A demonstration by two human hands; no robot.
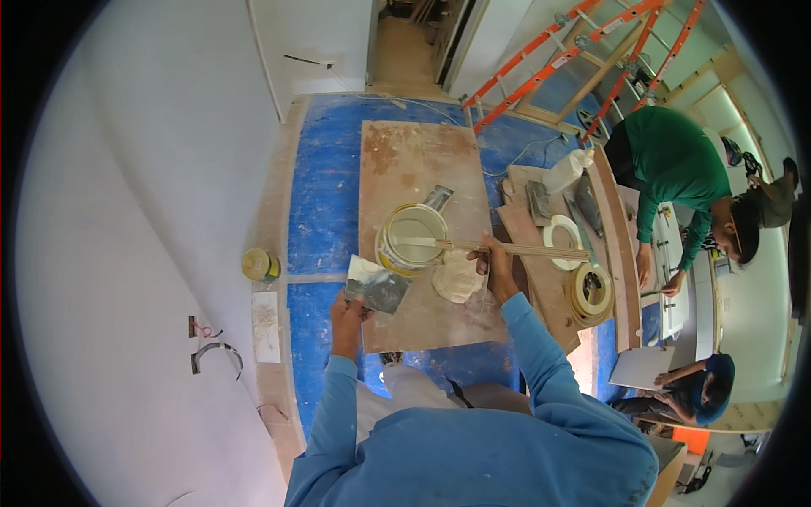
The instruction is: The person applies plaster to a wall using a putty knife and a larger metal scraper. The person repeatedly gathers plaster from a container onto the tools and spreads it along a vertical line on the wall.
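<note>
My left hand point(346, 319) grips a flat grey metal scraper plate point(382, 291) by its near edge; white paste covers its far left corner. In my right hand point(498, 264) is a long, ridged wooden stick point(541, 250), held level. Its whitened flat end lies over the open mouth of a bucket point(384, 251) with a yellowish rim. Pale paste point(422, 223) shows inside the bucket. A whitish lump point(457, 279), perhaps paste or a crumpled bag, sits on the board just right of the bucket, below the stick. Another small scraper plate point(438, 198) rests behind the bucket.
The stained board point(422, 152) lies over blue floor sheeting point(329, 169). Tape rolls point(589, 294), a white ring point(564, 242) and a white bottle point(568, 171) stand at right. Beyond are an orange ladder point(541, 84), a green-shirted person point(676, 160) and a seated person point(710, 389).
</note>
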